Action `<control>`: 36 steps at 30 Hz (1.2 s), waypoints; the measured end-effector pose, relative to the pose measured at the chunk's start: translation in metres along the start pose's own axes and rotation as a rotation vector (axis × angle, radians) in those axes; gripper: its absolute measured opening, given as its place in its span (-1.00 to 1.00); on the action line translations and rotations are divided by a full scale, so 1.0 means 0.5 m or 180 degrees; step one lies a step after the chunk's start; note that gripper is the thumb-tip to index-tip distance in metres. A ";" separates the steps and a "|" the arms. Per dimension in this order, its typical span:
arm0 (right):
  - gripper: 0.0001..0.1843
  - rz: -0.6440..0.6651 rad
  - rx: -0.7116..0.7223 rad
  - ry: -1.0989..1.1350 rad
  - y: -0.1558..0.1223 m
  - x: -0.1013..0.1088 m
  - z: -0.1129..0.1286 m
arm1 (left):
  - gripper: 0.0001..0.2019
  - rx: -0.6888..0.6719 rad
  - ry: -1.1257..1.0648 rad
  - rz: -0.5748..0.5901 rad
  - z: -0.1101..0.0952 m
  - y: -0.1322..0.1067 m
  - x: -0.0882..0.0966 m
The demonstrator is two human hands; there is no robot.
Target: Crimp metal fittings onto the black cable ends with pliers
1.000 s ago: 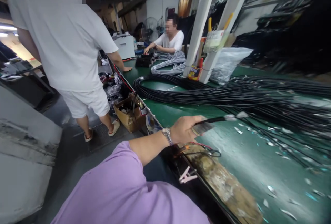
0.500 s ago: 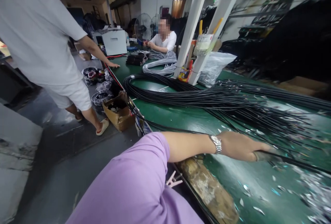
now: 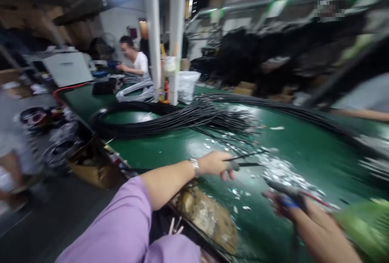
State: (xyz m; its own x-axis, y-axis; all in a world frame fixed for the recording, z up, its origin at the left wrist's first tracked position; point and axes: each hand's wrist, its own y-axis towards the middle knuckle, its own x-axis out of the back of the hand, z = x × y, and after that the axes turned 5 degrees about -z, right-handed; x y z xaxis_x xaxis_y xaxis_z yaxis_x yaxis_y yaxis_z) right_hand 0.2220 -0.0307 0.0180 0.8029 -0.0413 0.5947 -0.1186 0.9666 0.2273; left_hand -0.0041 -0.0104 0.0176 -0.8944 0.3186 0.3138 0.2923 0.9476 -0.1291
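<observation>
My left hand (image 3: 216, 164) reaches over the green table (image 3: 170, 149) with its fingers pinched on a thin black cable (image 3: 246, 157) whose end points right. Low on the right, my right hand (image 3: 285, 203) is blurred by motion and grips a dark tool with blue and red handles (image 3: 288, 198). White paper scraps (image 3: 279, 172) litter the table between both hands. A large bundle of black cables (image 3: 188, 119) lies just beyond my left hand.
White posts (image 3: 165, 40) stand mid-table beside a clear bag (image 3: 187, 86) and grey cable coils (image 3: 133, 93). A seated person in white (image 3: 135, 58) works at the far end. A cardboard box (image 3: 91, 165) and wire spools (image 3: 36, 117) sit on the floor at left.
The view has swung to the right, so the standing person in white is out of view. My left hand drew back with the black cable. My right hand with the tool came into view.
</observation>
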 end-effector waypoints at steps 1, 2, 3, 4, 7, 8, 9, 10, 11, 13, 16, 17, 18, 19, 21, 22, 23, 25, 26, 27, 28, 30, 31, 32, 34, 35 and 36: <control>-0.64 0.0012 -0.0165 0.0328 0.010 -0.005 0.011 | -0.77 0.0021 -0.0203 -0.0009 0.003 0.001 0.001; -0.64 0.0077 -0.0321 0.0685 0.021 -0.012 0.021 | -0.74 0.0074 -0.0342 -0.0002 0.006 0.003 0.003; -0.62 0.0124 -0.0485 0.0997 0.031 -0.023 0.029 | -0.70 0.0113 -0.0414 0.0011 0.008 0.005 0.004; -0.59 0.0124 -0.0637 0.1280 0.038 -0.035 0.035 | -0.65 0.0141 -0.0439 0.0052 0.009 0.006 0.005; -0.56 0.0257 -0.0968 0.1959 0.041 -0.074 0.037 | -0.58 0.0216 -0.0379 0.0148 0.011 0.006 0.003; -0.55 0.0206 -0.1051 0.2125 0.038 -0.085 0.033 | -0.59 0.0208 -0.0298 0.0143 0.012 0.006 0.001; -0.54 0.0151 -0.1126 0.2268 0.033 -0.093 0.028 | -0.62 0.0177 -0.0175 0.0149 0.012 0.005 0.000; -0.53 0.0083 -0.1189 0.2382 0.029 -0.099 0.022 | -0.65 0.0143 -0.0014 0.0168 0.013 0.004 -0.001; -0.52 0.0019 -0.1240 0.2457 0.026 -0.103 0.015 | -0.68 0.0105 0.0174 0.0194 0.013 0.003 -0.002; -0.51 -0.0028 -0.1292 0.2458 0.024 -0.107 0.001 | -0.75 -0.0011 0.0654 0.0132 0.011 -0.001 -0.001; -0.54 -0.0005 -0.1156 0.2038 0.024 -0.110 -0.010 | -0.78 -0.0370 0.1409 -0.0716 0.003 -0.008 0.002; -0.57 0.0012 -0.1020 0.1844 0.024 -0.110 -0.010 | -0.76 -0.0530 0.1540 -0.1032 0.001 -0.011 0.002; -0.60 0.0056 -0.0834 0.1675 0.022 -0.110 -0.007 | -0.75 -0.0669 0.1594 -0.1228 -0.001 -0.013 0.002; -0.63 0.0109 -0.0640 0.1542 0.019 -0.109 -0.002 | -0.73 -0.0751 0.1572 -0.1259 -0.003 -0.014 0.001; -0.67 0.0237 -0.0358 0.1417 0.012 -0.107 0.010 | -0.72 -0.0626 0.1302 -0.0841 -0.003 -0.014 -0.002; -0.67 0.0291 -0.0290 0.1410 0.008 -0.105 0.016 | -0.70 -0.0415 0.1052 -0.0521 -0.003 -0.013 -0.004; -0.66 0.0332 -0.0273 0.1426 0.006 -0.104 0.021 | -0.67 -0.0160 0.0747 -0.0221 -0.003 -0.012 -0.006; -0.63 0.0363 -0.0349 0.1495 0.004 -0.102 0.025 | -0.59 0.0260 0.0135 0.0200 -0.003 -0.009 -0.009; -0.61 0.0334 -0.0434 0.1545 0.005 -0.102 0.024 | -0.54 0.0380 -0.0071 0.0321 -0.004 -0.008 -0.009; -0.59 0.0277 -0.0544 0.1613 0.007 -0.103 0.022 | -0.51 0.0429 -0.0170 0.0387 -0.006 -0.008 -0.010; -0.58 0.0217 -0.0670 0.1708 0.009 -0.104 0.018 | -0.51 0.0429 -0.0187 0.0432 -0.007 -0.008 -0.010; -0.53 0.0079 -0.0920 0.1941 0.013 -0.106 0.009 | -0.52 0.0372 -0.0121 0.0419 -0.007 -0.010 -0.010; -0.50 0.0024 -0.1012 0.2050 0.014 -0.108 0.005 | -0.54 0.0335 -0.0092 0.0336 -0.007 -0.010 -0.010; -0.47 -0.0013 -0.1055 0.2128 0.013 -0.109 0.001 | -0.55 0.0307 -0.0101 0.0202 -0.006 -0.010 -0.010; -0.41 0.0013 -0.0974 0.2165 0.010 -0.110 -0.003 | -0.58 0.0340 -0.0249 -0.0093 -0.003 -0.007 -0.008; -0.38 0.0066 -0.0864 0.2114 0.008 -0.111 -0.003 | -0.60 0.0387 -0.0356 -0.0230 -0.002 -0.005 -0.007; -0.37 0.0141 -0.0733 0.2009 0.006 -0.110 -0.003 | -0.63 0.0430 -0.0464 -0.0345 -0.002 -0.003 -0.006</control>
State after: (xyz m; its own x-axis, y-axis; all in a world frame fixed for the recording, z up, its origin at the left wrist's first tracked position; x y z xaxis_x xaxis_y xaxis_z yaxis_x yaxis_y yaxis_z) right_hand 0.1781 -0.0250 -0.0151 0.9960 0.0879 0.0189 -0.0879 0.9961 0.0011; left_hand -0.0015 -0.0126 0.0177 -0.9605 0.1990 0.1947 0.1525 0.9612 -0.2299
